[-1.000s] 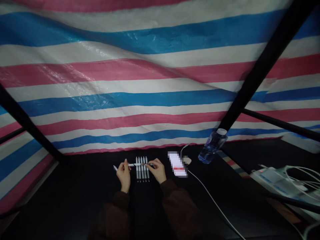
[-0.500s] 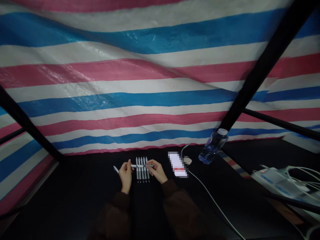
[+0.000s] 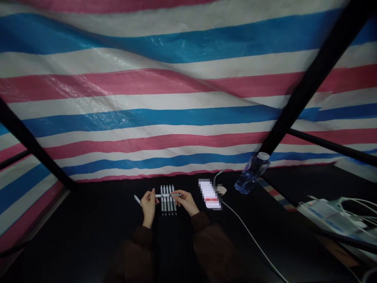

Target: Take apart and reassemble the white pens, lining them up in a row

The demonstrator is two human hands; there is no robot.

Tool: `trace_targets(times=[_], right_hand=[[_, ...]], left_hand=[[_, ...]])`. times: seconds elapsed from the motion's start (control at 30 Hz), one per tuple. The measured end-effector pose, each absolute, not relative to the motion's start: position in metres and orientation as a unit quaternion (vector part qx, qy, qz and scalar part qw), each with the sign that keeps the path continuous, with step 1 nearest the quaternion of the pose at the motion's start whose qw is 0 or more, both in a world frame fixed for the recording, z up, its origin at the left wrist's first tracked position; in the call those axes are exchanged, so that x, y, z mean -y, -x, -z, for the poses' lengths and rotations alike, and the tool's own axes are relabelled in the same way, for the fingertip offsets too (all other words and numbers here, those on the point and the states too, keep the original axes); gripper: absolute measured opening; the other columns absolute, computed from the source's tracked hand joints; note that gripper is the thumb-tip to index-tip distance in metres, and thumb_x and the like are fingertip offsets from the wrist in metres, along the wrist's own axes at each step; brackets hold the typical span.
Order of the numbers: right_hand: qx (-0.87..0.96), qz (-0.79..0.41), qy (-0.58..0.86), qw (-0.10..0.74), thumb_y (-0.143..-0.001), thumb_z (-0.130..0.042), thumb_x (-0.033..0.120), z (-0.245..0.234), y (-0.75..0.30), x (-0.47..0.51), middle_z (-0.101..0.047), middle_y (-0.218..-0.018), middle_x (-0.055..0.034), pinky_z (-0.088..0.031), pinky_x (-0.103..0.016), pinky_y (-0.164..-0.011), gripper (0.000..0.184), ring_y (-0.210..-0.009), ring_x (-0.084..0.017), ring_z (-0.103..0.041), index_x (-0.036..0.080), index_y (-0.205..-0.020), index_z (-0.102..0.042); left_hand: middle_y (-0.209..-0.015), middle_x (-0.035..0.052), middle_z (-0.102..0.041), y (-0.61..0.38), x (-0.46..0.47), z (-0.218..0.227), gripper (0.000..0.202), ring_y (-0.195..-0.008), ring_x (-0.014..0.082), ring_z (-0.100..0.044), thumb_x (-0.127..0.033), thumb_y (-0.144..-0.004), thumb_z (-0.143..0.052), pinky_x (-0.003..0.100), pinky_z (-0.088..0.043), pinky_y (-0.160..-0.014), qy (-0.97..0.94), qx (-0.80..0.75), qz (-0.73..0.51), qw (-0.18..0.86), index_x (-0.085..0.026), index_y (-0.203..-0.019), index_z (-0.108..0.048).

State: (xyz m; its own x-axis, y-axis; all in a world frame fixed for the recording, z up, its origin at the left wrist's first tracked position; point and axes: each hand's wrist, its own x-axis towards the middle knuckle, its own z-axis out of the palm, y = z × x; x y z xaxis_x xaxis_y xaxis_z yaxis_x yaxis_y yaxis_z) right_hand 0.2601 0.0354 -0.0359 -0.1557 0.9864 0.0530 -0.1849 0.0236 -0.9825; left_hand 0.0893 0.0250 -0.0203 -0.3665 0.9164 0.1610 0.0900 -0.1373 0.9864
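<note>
A white pen (image 3: 166,195) lies level across the top of a row of several upright-aligned white pens (image 3: 168,208) on the black table. My right hand (image 3: 185,202) pinches its right end between fingers and thumb. My left hand (image 3: 149,207) is shut on its left part, just left of the row. A short white pen end (image 3: 137,200) sticks out to the left of that hand, and I cannot tell whether it belongs to the same pen. Neither hand appears to touch the row below.
A pixelated white flat object (image 3: 209,194) lies right of the pens, with a white cable (image 3: 250,232) running toward the front. Behind it stands a tilted water bottle (image 3: 251,173). A power strip with cables (image 3: 326,216) sits at right, below a striped tarpaulin (image 3: 176,118) and black frame bars.
My left hand has shifted slightly right, and the level pen has moved with it. My right hand stays nearly in place, and the row of pens has not moved.
</note>
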Motion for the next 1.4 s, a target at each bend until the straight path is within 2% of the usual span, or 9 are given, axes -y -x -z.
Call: trace_targets(times=[0.2, 0.37, 0.53, 0.63, 0.77, 0.93, 1.1, 1.27, 1.4], right_hand=[[0.489, -0.577, 0.419, 0.502, -0.068, -0.060, 0.056, 0.032, -0.255, -0.034, -0.064, -0.057, -0.0032, -0.029, -0.019, -0.034, 0.043, -0.035, -0.007, -0.046, 0.013, -0.073, -0.060], [0.445, -0.601, 0.406, 0.525, -0.067, -0.063, 0.050, 0.036, -0.258, -0.038, -0.066, -0.065, -0.0023, -0.030, -0.018, -0.032, 0.038, -0.036, -0.009, -0.051, 0.017, -0.081, -0.053], [0.456, -0.594, 0.401, 0.528, -0.066, -0.063, 0.051, 0.039, -0.259, -0.038, -0.067, -0.069, -0.0048, -0.028, -0.018, -0.032, 0.037, -0.036, -0.009, -0.051, 0.017, -0.075, -0.050], [0.465, -0.570, 0.435, 0.520, -0.069, -0.057, 0.059, 0.041, -0.257, -0.038, -0.062, -0.054, -0.0029, -0.021, -0.019, -0.030, 0.043, -0.029, -0.006, -0.041, 0.017, -0.065, -0.049], [0.449, -0.547, 0.472, 0.526, -0.071, -0.049, 0.066, 0.044, -0.255, -0.039, -0.044, -0.036, 0.0035, -0.017, -0.020, -0.033, 0.051, -0.030, -0.006, -0.032, 0.018, -0.054, -0.045], [0.468, -0.539, 0.460, 0.528, -0.065, -0.058, 0.062, 0.045, -0.256, -0.039, -0.037, -0.041, 0.0070, -0.016, -0.020, -0.036, 0.049, -0.037, -0.005, -0.028, 0.019, -0.052, -0.039], [0.458, -0.543, 0.473, 0.521, -0.066, -0.053, 0.067, 0.043, -0.254, -0.038, -0.027, -0.039, 0.0079, -0.013, -0.022, -0.038, 0.055, -0.037, -0.005, -0.022, 0.020, -0.047, -0.032], [0.457, -0.568, 0.445, 0.520, -0.066, -0.058, 0.061, 0.042, -0.256, -0.038, -0.034, -0.047, 0.0082, -0.013, -0.020, -0.038, 0.046, -0.039, -0.005, -0.023, 0.019, -0.058, -0.040], [0.480, -0.547, 0.461, 0.508, -0.067, -0.055, 0.064, 0.047, -0.256, -0.040, -0.032, -0.044, 0.0075, -0.016, -0.021, -0.039, 0.050, -0.039, -0.005, -0.026, 0.019, -0.053, -0.038]], left_hand=[[-0.039, -0.0044, -0.046, -0.091, -0.023, 0.017, 0.044, -0.036, 0.0070, -0.039, -0.054, -0.074, -0.052, 0.019, -0.029, -0.041, -0.448, -0.561, -0.608, 0.340, -0.019, -0.051, -0.042], [-0.039, -0.0044, -0.045, -0.090, -0.022, 0.015, 0.042, -0.038, 0.0077, -0.040, -0.051, -0.075, -0.052, 0.020, -0.031, -0.042, -0.423, -0.568, -0.627, 0.325, -0.019, -0.050, -0.043], [-0.040, -0.0044, -0.045, -0.089, -0.022, 0.014, 0.042, -0.038, 0.0080, -0.040, -0.050, -0.076, -0.052, 0.021, -0.031, -0.043, -0.418, -0.571, -0.632, 0.316, -0.019, -0.049, -0.043], [-0.040, -0.0044, -0.045, -0.089, -0.022, 0.015, 0.041, -0.039, 0.0079, -0.040, -0.049, -0.076, -0.052, 0.021, -0.031, -0.043, -0.417, -0.570, -0.631, 0.322, -0.019, -0.050, -0.043], [-0.040, -0.0045, -0.045, -0.088, -0.023, 0.017, 0.041, -0.039, 0.0081, -0.040, -0.049, -0.076, -0.051, 0.021, -0.032, -0.043, -0.417, -0.569, -0.631, 0.323, -0.019, -0.050, -0.044], [-0.040, -0.0045, -0.045, -0.088, -0.024, 0.018, 0.041, -0.038, 0.0082, -0.040, -0.050, -0.076, -0.051, 0.022, -0.032, -0.043, -0.417, -0.573, -0.630, 0.318, -0.019, -0.051, -0.044], [-0.040, -0.0050, -0.045, -0.089, -0.024, 0.017, 0.041, -0.038, 0.0082, -0.041, -0.051, -0.076, -0.050, 0.022, -0.032, -0.043, -0.414, -0.573, -0.629, 0.323, -0.019, -0.051, -0.044], [-0.040, -0.0047, -0.045, -0.088, -0.024, 0.018, 0.041, -0.038, 0.0081, -0.041, -0.050, -0.076, -0.051, 0.021, -0.033, -0.043, -0.417, -0.572, -0.630, 0.318, -0.019, -0.051, -0.044], [-0.040, -0.0048, -0.045, -0.088, -0.024, 0.019, 0.041, -0.038, 0.0080, -0.040, -0.051, -0.077, -0.050, 0.021, -0.032, -0.042, -0.420, -0.575, -0.627, 0.316, -0.019, -0.052, -0.044]])
